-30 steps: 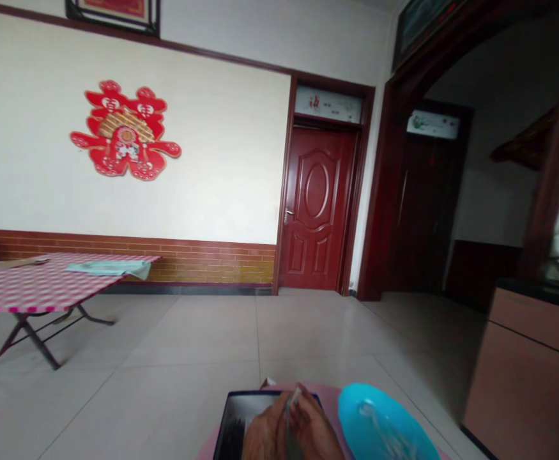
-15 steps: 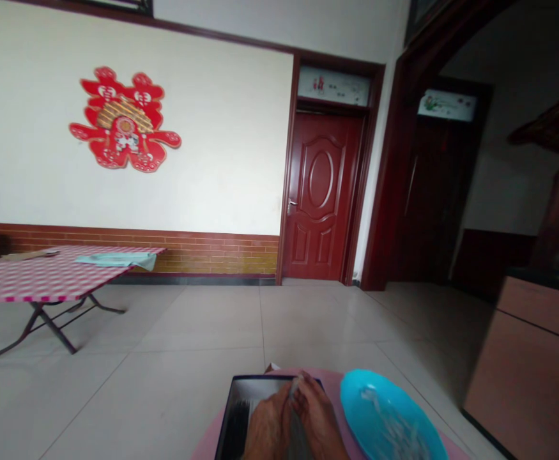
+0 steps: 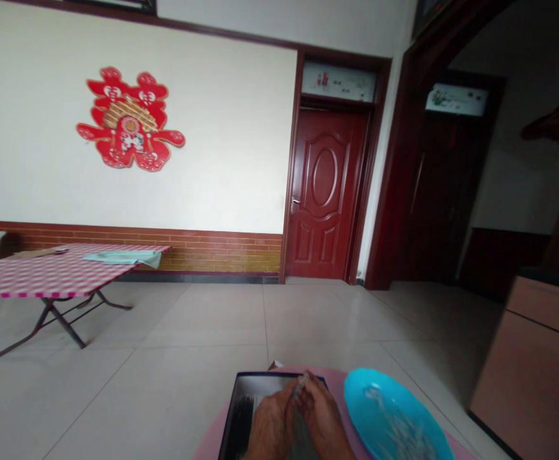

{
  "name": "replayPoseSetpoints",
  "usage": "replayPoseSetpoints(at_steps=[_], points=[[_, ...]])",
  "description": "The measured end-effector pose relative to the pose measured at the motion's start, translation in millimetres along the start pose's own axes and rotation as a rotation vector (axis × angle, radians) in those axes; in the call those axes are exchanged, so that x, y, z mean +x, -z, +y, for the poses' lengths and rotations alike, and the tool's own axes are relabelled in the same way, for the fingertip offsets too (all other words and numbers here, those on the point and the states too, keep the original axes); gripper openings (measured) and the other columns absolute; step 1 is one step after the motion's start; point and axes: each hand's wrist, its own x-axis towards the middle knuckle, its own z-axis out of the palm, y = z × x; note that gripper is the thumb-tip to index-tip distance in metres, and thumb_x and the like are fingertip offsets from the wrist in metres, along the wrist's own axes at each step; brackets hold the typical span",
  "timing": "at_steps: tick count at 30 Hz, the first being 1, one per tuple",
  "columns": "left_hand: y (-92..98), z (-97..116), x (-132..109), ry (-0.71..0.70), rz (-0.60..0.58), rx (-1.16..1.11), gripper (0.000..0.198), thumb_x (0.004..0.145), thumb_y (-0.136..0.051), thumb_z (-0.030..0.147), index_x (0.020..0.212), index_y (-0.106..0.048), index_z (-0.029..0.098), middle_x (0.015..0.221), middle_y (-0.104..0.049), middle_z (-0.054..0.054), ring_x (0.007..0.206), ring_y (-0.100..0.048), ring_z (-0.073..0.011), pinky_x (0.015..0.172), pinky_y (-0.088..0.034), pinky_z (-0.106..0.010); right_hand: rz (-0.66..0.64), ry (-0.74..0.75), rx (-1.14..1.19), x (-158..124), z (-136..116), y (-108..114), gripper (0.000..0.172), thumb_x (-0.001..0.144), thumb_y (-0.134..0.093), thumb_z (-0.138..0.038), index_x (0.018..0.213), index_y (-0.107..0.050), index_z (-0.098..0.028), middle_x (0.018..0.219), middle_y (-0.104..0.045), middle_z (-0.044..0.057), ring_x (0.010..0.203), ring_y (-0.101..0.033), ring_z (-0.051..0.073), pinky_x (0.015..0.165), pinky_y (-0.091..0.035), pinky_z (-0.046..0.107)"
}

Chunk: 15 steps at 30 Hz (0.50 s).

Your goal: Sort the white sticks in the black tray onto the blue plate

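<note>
From the head view I have both hands low at the bottom edge, close together and touching at the fingertips: my left hand [image 3: 270, 425] and my right hand [image 3: 321, 418] meet on a small pale, thin sliver [image 3: 301, 383], pinched between the fingertips of both. What that sliver is I cannot tell; it is blurred and tiny. It points up and away from me, its long axis running roughly from the hands toward the far floor, and it sits equally near both hands, right at the junction between them. Directly under and just beyond the hands lies a dark rectangular tray [image 3: 245, 409] with a shiny bottom, its long side running away from me; the left hand covers part of it. Just right of the right hand, near but not touching, sits a bright blue plate [image 3: 379, 409] holding a scatter of pale translucent scraps [image 3: 394, 428]. Both rest on a pink round surface [image 3: 336, 378], of which only the far rim shows. Well beyond the hands, off to the left, stands a folding table [image 3: 44, 278] with a checked red cloth on the tiled floor.
</note>
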Motion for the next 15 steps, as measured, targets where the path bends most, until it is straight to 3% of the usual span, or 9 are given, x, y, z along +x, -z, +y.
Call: replayPoseSetpoints(at_steps=[6,9,12,15], points=[[-1.7,-3,0,0.039,-0.034,-0.001,0.041,0.093,-0.033,0.03,0.126,-0.056,0.026,0.1,-0.073,-0.009,0.087,-0.069,-0.0232,0.075,-0.051,-0.028,-0.033,0.061,-0.119,-5,0,-1,0.039,0.052,-0.082,-0.039,0.083,-0.068,-0.02,0.08,-0.07,0.0,0.071,-0.064,0.018,0.06,-0.049,0.026],[-6.5,-10,-2,0.106,0.045,0.072,0.039,0.092,-0.035,0.031,0.12,-0.06,0.02,0.089,-0.073,-0.012,0.08,-0.069,-0.0243,0.071,-0.05,-0.03,-0.061,0.074,-0.223,-8,-1,-3,0.042,0.054,-0.081,-0.041,0.087,-0.069,-0.018,0.084,-0.071,0.003,0.074,-0.063,0.019,0.061,-0.048,0.027],[-9.5,-14,-1,0.137,0.121,0.044,0.034,0.089,-0.039,0.034,0.103,-0.065,0.017,0.076,-0.071,-0.009,0.069,-0.066,-0.0219,0.065,-0.047,-0.029,-0.069,0.054,-0.288,-9,-2,-3,0.045,0.053,-0.081,-0.043,0.089,-0.07,-0.017,0.088,-0.071,0.005,0.079,-0.064,0.021,0.065,-0.048,0.028],[-9.8,-11,5,0.204,0.073,-0.133,0.031,0.085,-0.043,0.036,0.071,-0.064,0.017,0.061,-0.063,-0.003,0.058,-0.059,-0.0164,0.057,-0.042,-0.025,-0.069,0.06,-0.317,-6,-5,1,0.048,0.055,-0.08,-0.044,0.094,-0.069,-0.019,0.092,-0.071,0.004,0.083,-0.063,0.021,0.068,-0.049,0.029]])
